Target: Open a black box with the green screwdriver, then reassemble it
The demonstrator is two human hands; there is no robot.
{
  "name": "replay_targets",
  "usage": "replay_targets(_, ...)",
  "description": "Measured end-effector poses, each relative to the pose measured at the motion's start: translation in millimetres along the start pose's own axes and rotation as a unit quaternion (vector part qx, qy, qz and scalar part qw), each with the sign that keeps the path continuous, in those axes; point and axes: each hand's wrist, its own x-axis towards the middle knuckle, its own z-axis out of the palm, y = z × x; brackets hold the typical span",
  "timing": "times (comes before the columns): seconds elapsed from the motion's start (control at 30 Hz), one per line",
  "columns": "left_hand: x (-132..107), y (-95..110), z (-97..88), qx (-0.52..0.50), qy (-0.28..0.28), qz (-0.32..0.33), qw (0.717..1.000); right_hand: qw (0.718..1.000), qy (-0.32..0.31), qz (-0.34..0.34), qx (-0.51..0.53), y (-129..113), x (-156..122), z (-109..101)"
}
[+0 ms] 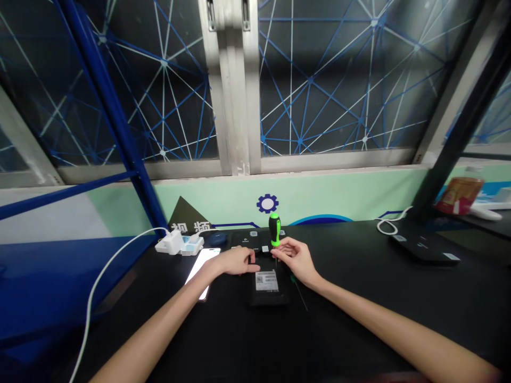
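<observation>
A flat black device (269, 295) with a white printed label (266, 281) lies in front of me. My left hand (238, 260) is curled at its upper left corner, thumb and finger closed on the edge. My right hand (296, 259) pinches a green-and-black screwdriver (275, 230) low down, beneath its handle. The screwdriver stands upright, shaft pointing down at the device's far end; its tip is too small to make out. Just right of the device rests a second, thin screwdriver (300, 295) with a green end, partly under my right hand.
Behind the device are more flat black boxes (244, 240) and a dark blue mouse (218, 238). A lit phone (204, 266) lies left, near white plugs (171, 243) and a white cable (90, 303). Another black device (423, 247) sits at right. A blue post (99, 101) rises at left.
</observation>
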Motion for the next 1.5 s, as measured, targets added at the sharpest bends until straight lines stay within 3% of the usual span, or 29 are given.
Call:
replay_targets(0.1,-11.0,1.8,16.7,0.030,0.091,0.007,0.995,1.000,-0.007,0.002,-0.002,-1.7,-1.1,-0.6)
replay_targets(0.3,-25.4,7.9,49.0,0.054,0.216,-0.006,0.975,0.999,-0.024,-0.001,-0.025,-2.2,-1.5,-3.5)
replay_targets(0.5,-25.3,4.6,60.7,0.047,0.261,0.005,0.964,0.996,-0.051,-0.022,-0.063,-2.0,-4.8,-7.5)
replay_targets(1.5,-24.5,-6.1,62.7,0.015,0.238,0.027,0.971,0.987,-0.080,-0.020,-0.138,2.8,-4.7,-17.9)
